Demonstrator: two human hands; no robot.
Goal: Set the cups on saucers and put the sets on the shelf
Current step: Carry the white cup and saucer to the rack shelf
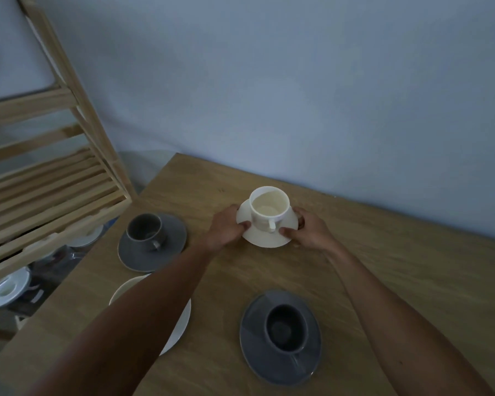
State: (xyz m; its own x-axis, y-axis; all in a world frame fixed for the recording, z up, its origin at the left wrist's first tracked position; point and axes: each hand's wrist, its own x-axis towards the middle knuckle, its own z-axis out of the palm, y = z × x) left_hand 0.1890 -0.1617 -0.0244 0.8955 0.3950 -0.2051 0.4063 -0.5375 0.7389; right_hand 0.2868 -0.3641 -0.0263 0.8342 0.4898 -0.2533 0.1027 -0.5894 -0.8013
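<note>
A cream cup (269,208) stands upright on a cream saucer (266,238) near the table's far edge. My left hand (226,228) grips the saucer's left rim and my right hand (309,231) grips its right rim. A grey cup (145,230) sits on a grey saucer (166,254) to the left. Another grey cup (286,328) rests on a grey saucer (257,344) close to me. A cream saucer (180,324) lies partly under my left forearm. The wooden slatted shelf (55,201) stands at the left.
The wooden table (397,267) meets a pale wall at its far edge. Below the shelf's slats, white cup-and-saucer sets (5,290) sit on a lower level. The table's left edge runs close to the shelf.
</note>
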